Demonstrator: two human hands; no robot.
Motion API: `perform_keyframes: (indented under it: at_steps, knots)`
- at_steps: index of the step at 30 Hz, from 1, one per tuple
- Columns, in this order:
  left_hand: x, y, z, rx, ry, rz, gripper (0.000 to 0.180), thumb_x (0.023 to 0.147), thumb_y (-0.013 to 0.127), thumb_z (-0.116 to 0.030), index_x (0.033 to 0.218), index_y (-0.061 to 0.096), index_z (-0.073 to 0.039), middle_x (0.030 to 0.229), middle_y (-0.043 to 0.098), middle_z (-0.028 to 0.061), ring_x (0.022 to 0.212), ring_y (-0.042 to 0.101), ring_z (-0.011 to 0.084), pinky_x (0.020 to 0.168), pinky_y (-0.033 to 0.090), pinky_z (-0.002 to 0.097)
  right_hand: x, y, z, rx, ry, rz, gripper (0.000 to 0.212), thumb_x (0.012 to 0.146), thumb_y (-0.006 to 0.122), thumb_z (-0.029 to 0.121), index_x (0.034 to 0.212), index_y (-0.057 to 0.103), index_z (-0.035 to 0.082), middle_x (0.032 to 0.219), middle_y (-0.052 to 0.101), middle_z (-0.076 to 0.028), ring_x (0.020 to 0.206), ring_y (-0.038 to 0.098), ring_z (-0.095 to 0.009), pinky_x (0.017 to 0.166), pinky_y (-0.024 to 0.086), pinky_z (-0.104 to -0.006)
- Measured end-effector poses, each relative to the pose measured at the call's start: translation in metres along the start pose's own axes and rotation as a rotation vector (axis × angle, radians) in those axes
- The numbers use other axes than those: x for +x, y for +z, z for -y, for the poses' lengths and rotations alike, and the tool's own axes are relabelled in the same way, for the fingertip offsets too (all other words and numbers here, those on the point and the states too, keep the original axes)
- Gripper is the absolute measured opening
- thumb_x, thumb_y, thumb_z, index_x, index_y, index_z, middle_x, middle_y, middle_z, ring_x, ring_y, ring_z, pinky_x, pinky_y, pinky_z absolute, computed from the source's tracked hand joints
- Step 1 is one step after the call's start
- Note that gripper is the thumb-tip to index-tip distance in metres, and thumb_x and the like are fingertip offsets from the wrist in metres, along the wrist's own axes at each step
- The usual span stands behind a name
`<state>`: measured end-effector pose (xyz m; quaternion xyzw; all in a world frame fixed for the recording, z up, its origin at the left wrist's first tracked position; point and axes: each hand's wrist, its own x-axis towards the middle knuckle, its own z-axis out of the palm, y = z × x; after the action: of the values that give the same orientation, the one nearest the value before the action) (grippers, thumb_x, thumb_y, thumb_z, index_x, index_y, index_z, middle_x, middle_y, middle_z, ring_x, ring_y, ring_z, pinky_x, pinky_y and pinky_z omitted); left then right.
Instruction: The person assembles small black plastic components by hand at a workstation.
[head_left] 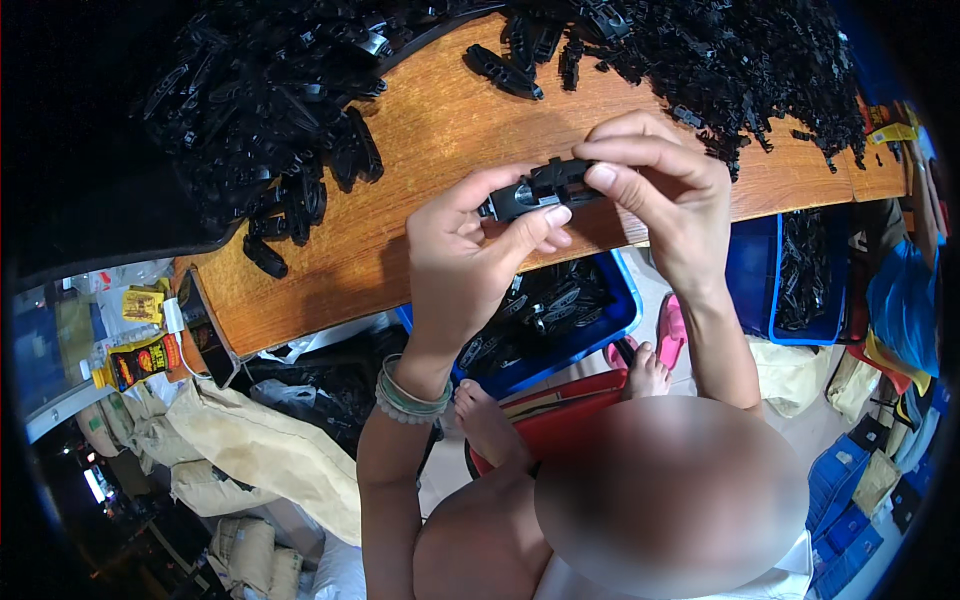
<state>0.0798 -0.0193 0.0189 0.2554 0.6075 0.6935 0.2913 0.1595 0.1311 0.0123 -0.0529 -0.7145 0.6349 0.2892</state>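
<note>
Nearest me: my two bare forearms, the left forearm (392, 490) wearing at least two bracelets (408, 395), pale beads among them, the right forearm (728, 350) plain.
My hands: two, both closed on the same work. My left hand (462, 245) grips its left end, thumb along the near side; my right hand (685, 195) pinches its right end between thumb and fingers.
Black part: one assembly (543, 187), held up between my hands over the desk (430, 120). It is long and narrow, blocky at the left end, with an open recess near the middle where a pale, shiny surface catches the light. Whether it is one body or two pieces meeting, I cannot tell.
Heaps on the desk: two. The left heap (250, 110) has larger black pieces, long and rounded, a few with bright metal; the right heap (760, 70) has much smaller black bits. Both are too many and too tangled to count.
Loose black pieces: several (503, 72) between the heaps at the far side, some overlapping.
Blue bins: two, both holding black parts; the first blue bin (630, 290) is below the desk's near edge, the second blue bin (752, 265) stands to the right.
Packets: two yellowish packets (145, 362) at the left, one yellow-and-red packet (890, 125) at the far right.
Floor: two bare feet (490, 425), two pink slippers (673, 335) near the right one.
Left side: one long tan sack (265, 445), with more sacks around it, partly in shadow.
</note>
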Motion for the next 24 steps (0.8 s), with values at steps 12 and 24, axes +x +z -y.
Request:
perform_keyframes:
  at_steps: [12, 24]
  knots:
    - [0.0, 0.006, 0.006, -0.231, -0.011, -0.012, 0.046, 0.077, 0.059, 0.01, 0.119, 0.041, 0.007, 0.091, 0.062, 0.0162, 0.084, 0.064, 0.0212, 0.078, 0.053, 0.0267, -0.018, 0.011, 0.011, 0.074, 0.094, -0.132, 0.015, 0.08, 0.062, -0.004, 0.094, 0.066, -0.002, 0.088, 0.063, -0.009, 0.08, 0.06, -0.012, 0.067, 0.048, -0.0208]
    - [0.001, 0.002, 0.004, -0.151, -0.022, -0.016, 0.023, 0.078, 0.058, 0.009, 0.097, 0.046, 0.005, 0.087, 0.06, 0.0163, 0.079, 0.066, 0.0209, 0.07, 0.055, 0.0259, -0.025, 0.003, 0.0, -0.139, -0.022, -0.028, 0.016, 0.078, 0.062, -0.005, 0.093, 0.066, -0.003, 0.096, 0.061, -0.012, 0.082, 0.059, -0.015, 0.07, 0.047, -0.0236]
